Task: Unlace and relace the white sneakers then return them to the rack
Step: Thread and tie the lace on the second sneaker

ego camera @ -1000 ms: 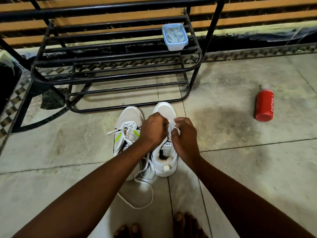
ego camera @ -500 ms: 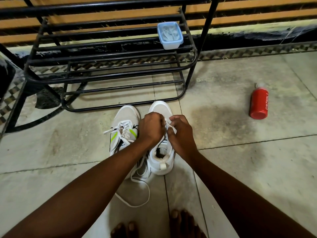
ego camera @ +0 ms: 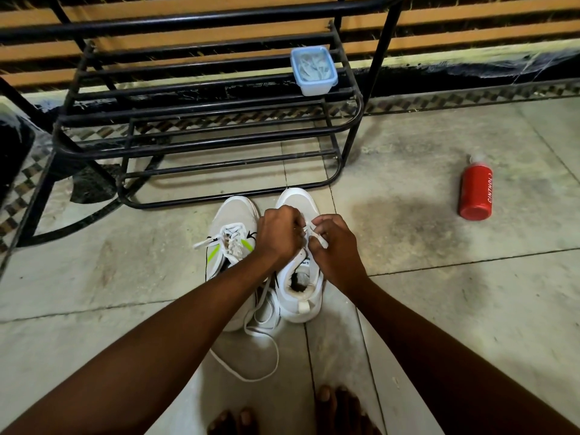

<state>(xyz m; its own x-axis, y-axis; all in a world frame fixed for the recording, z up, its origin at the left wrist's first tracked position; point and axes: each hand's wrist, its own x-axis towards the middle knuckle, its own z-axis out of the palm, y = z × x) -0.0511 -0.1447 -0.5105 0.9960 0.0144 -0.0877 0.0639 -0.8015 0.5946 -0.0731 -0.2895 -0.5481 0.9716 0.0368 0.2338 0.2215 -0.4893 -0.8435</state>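
Lace (ego camera: 317, 237) between both hands (ego camera: 279, 233), above right sneaker (ego camera: 301, 287)

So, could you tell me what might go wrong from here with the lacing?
The loose lace trails across the floor near the bare toes and may get stepped on and yanked. Both hands, left hand and right hand, crowd the right sneaker, so an eyelet could be missed unseen.
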